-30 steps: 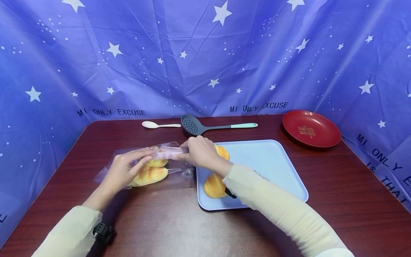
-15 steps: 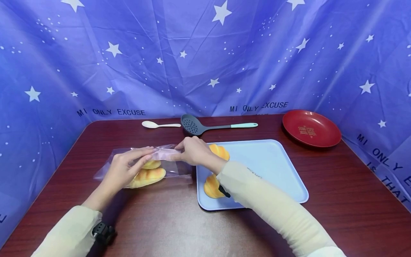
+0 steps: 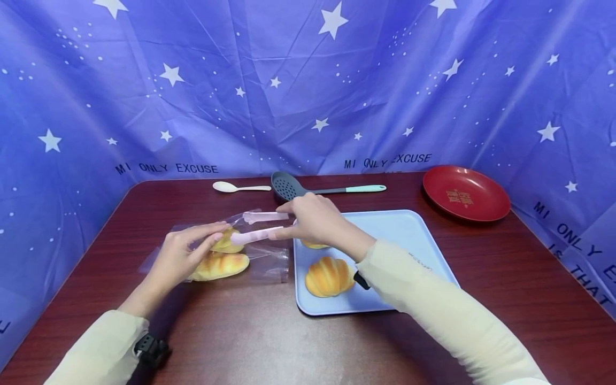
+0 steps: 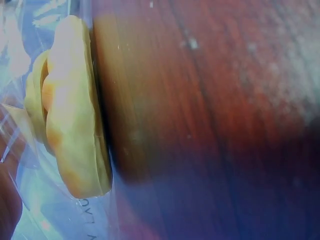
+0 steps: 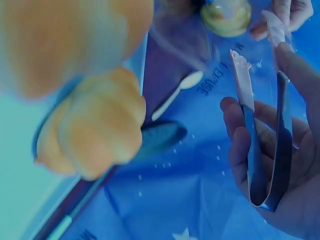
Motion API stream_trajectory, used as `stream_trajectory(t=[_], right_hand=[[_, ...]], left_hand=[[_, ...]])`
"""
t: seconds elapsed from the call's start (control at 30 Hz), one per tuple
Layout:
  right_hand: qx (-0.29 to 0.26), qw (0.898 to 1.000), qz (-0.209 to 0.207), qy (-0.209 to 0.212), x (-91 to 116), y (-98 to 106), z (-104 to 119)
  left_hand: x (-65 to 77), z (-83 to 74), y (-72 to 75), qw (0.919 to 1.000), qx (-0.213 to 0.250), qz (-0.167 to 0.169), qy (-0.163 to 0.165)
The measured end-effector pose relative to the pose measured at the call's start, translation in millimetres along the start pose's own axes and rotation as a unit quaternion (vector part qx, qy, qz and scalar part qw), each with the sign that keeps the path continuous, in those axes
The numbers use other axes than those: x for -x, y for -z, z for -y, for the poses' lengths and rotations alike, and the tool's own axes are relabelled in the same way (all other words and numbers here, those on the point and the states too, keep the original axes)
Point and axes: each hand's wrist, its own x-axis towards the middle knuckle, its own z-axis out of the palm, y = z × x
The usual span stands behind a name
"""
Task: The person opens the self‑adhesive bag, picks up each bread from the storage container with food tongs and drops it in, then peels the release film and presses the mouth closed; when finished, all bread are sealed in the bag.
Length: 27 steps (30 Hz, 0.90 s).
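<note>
In the head view my left hand (image 3: 185, 251) pinches the mouth of a clear plastic bag (image 3: 269, 270) lying on the table. Two pieces of bread are inside: a long loaf (image 3: 220, 266) at the near side and a smaller roll (image 3: 228, 241) behind it, partly covered by my fingers. My right hand (image 3: 315, 219) holds metal tongs (image 5: 254, 170) with pink tips, spread apart at the bag's mouth with nothing between them. The lower pink tip overlaps the smaller roll. Beneath my right forearm, a croissant (image 3: 329, 277) sits on the light blue tray (image 3: 385, 235); another bread (image 3: 315, 245) there is mostly hidden.
Along the back of the table (image 3: 231, 331) lie a white spoon (image 3: 240, 187) and a dark slotted skimmer (image 3: 289, 188) with a mint handle. A red oval plate (image 3: 467, 192) stands at the back right. A blue star-patterned curtain (image 3: 308, 107) hangs close behind.
The tongs were nearly closed inside the bag and pushed leftward; now they are spread and drawn back right with my right hand. The bread in the bag sits farther left than at first.
</note>
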Motion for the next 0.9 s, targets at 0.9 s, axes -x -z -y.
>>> stream_trajectory(t=[0.9], right_hand=[[-0.067, 0.993, -0.054, 0.086, 92.2, 46.1, -88.2]], left_hand=[[1.0, 0.3, -1.2, 0.9998, -0.007, 0.017, -0.009]])
